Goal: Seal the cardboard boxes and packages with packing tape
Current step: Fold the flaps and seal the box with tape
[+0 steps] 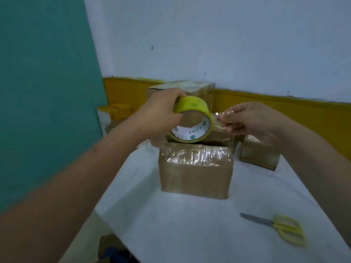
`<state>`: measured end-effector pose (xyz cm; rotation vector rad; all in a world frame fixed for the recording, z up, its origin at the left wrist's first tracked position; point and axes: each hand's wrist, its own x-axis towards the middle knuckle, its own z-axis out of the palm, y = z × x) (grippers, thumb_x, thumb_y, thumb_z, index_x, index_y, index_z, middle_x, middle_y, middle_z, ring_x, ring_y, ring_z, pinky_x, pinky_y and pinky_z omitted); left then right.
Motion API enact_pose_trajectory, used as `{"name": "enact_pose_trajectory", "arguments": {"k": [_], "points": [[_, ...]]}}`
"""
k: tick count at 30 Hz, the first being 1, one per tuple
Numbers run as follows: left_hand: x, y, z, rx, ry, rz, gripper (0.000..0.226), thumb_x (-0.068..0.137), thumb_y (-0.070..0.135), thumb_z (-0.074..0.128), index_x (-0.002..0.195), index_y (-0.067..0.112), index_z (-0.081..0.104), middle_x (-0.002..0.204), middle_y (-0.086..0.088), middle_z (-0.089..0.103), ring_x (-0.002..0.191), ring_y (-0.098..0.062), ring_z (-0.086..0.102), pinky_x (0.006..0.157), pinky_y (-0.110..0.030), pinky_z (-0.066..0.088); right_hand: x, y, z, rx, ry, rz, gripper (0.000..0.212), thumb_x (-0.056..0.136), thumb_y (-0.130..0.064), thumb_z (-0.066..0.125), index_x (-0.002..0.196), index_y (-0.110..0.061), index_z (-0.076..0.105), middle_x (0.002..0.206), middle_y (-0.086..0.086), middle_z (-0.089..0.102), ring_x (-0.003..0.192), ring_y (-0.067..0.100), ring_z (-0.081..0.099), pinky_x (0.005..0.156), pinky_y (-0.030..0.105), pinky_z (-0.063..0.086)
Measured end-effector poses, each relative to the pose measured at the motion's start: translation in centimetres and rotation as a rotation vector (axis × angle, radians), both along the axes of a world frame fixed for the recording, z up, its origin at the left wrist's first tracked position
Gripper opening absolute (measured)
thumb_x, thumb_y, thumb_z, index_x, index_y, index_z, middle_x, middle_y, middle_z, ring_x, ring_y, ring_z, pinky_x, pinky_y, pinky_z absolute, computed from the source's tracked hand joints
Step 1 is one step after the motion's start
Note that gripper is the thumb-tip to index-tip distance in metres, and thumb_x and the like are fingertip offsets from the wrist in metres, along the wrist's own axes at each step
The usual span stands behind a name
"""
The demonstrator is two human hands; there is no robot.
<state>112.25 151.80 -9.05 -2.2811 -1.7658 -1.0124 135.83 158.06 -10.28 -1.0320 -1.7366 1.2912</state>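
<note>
Off to the left of the left hand (159, 114), a small yellow carton (118, 109) sits by the green wall (43, 92). That hand is curled round a roll of yellow packing tape (191, 122), fingers over its top, holding it up in the air. Straight below the roll, a brown cardboard box (195, 169) stands on the white table (171, 224), its upper edge covered with wrinkled clear tape. Beyond the left hand's knuckles a taller box (201, 88) stands near the back wall. Just right of the roll, the right hand (252, 120) pinches the loose end of the tape (218, 120) between thumb and fingertips, the strip drawn only a short way off the roll. Under the right wrist sits a smaller box (258, 155), a little apart from the brown one. Well below that hand, nearer to the person, yellow-handled scissors (281, 227) lie closed on the table.
</note>
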Motion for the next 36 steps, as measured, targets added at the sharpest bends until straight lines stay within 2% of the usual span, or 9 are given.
{"name": "enact_pose_trajectory", "arguments": {"k": [3,6,11,14,17,19,26,32,36], "points": [[1.6,4.1,-4.1,0.063,-0.314,-0.003,0.011,0.087,0.019,0.063,0.087,0.023,0.054,0.086,0.001,0.057,0.081,-0.016,0.055,0.067,-0.031,0.038,0.8,2.8,-1.5,-0.123,0.033,-0.067,0.007,0.088,-0.008,0.070,0.082,-0.003,0.068,0.065,0.004,0.063,0.051,0.007,0.056,0.060,0.026,0.060],[3.2,6.8,-8.3,-0.086,-0.564,-0.023,0.026,0.097,0.044,0.054,0.085,0.021,0.053,0.073,0.001,0.064,0.068,-0.015,0.059,0.062,-0.038,0.043,1.6,5.2,-4.5,-0.277,0.069,-0.164,0.006,0.090,-0.003,0.066,0.085,0.000,0.065,0.065,0.006,0.061,0.050,0.007,0.053,0.057,0.027,0.060],[3.2,8.6,-11.9,-0.282,-0.515,-0.050,0.050,0.087,0.075,0.040,0.079,0.027,0.050,0.074,0.003,0.066,0.072,-0.015,0.061,0.071,-0.046,0.048,2.9,6.1,-9.1,-0.454,0.175,-0.187,0.007,0.090,-0.002,0.065,0.085,0.003,0.067,0.064,0.008,0.061,0.058,0.014,0.053,0.057,0.025,0.058],[3.1,9.1,-12.3,-0.303,-0.537,-0.058,0.038,0.096,0.058,0.042,0.086,0.024,0.056,0.080,0.001,0.070,0.080,-0.016,0.064,0.081,-0.045,0.048,3.3,5.7,-10.7,-0.514,0.300,-0.146,0.011,0.092,-0.002,0.062,0.096,0.007,0.068,0.067,0.009,0.063,0.057,0.013,0.055,0.058,0.025,0.058],[3.3,8.9,-11.8,-0.293,-0.731,-0.107,0.024,0.102,0.025,0.052,0.085,0.010,0.059,0.074,0.000,0.070,0.073,-0.007,0.065,0.069,-0.019,0.047,3.5,5.1,-11.6,-0.479,0.336,-0.129,0.011,0.092,-0.002,0.060,0.090,0.005,0.070,0.069,0.011,0.065,0.052,0.010,0.056,0.057,0.023,0.057],[3.1,8.5,-11.4,-0.249,-0.862,-0.067,0.017,0.095,0.014,0.060,0.080,0.020,0.064,0.077,-0.005,0.069,0.073,-0.011,0.066,0.062,-0.017,0.048,3.6,4.8,-12.0,-0.412,0.277,-0.184,0.014,0.093,-0.001,0.060,0.085,0.002,0.071,0.068,0.010,0.066,0.050,0.008,0.056,0.057,0.022,0.057],[3.5,7.4,-11.3,0.045,-0.831,-0.072,0.064,0.084,-0.008,0.061,0.078,0.055,0.070,0.084,0.026,0.071,0.080,0.008,0.066,0.063,-0.005,0.048,5.3,4.8,-12.5,-0.362,0.170,-0.249,0.011,0.093,-0.001,0.062,0.088,0.003,0.071,0.072,0.014,0.066,0.050,0.008,0.056,0.058,0.024,0.057],[3.5,7.3,-11.5,0.087,-0.766,-0.095,0.059,0.084,-0.008,0.060,0.085,0.050,0.072,0.089,0.021,0.073,0.086,0.003,0.067,0.067,-0.008,0.049,5.2,4.9,-13.6,-0.426,0.159,-0.236,0.014,0.093,0.000,0.060,0.085,0.000,0.071,0.069,0.011,0.067,0.049,0.008,0.054,0.059,0.025,0.058],[3.3,8.1,-11.5,-0.128,-0.844,-0.054,0.041,0.090,0.006,0.061,0.078,0.043,0.072,0.078,0.011,0.072,0.073,-0.005,0.065,0.062,-0.018,0.048,3.8,4.6,-15.0,-0.452,0.136,-0.254,0.010,0.093,0.002,0.061,0.098,-0.003,0.068,0.070,0.010,0.067,0.046,0.006,0.053,0.058,0.026,0.058]]}}
